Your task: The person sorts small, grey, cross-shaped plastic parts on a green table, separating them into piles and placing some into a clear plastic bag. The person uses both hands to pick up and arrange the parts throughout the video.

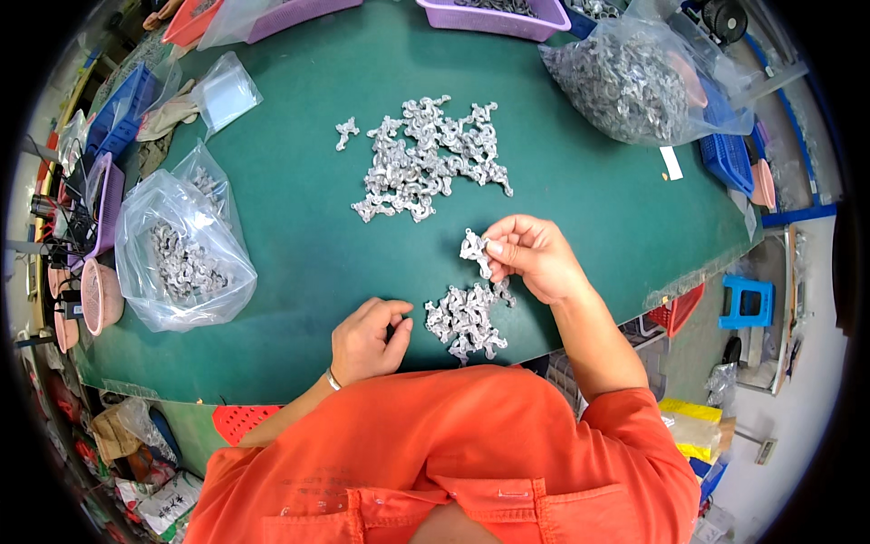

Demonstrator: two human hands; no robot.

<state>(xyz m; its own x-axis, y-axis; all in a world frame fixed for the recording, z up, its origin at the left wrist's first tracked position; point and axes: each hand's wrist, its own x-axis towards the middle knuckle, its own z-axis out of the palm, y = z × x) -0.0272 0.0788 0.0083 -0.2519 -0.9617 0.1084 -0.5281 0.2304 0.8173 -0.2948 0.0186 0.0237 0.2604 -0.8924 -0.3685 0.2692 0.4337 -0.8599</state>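
Nearest, the left hand (364, 343) lies at the surface (299, 245), fingers loosely curled, thumb a little apart from the forefinger with nothing showing between them. Just to its right is the near pile (464, 319) of small grey metal parts. Above that pile, the right hand (535, 263) pinches one part (473, 249) between thumb and forefinger.

Handling looks to be midway: one part is in hand, the near pile is small, and beyond it the far pile (421, 159) is larger, with a lone part (346, 133) apart on its left. Which pile counts as done cannot be told. Plenty more lies bagged, in the left bag (186, 263) and, farther off, the right bag (625, 86).

The inside of the left hand's curl is hidden. A darker piece below the right hand is hard to make out. Cloudy plastic blurs the bags' contents; the top edge cuts off the purple bin (489, 24).
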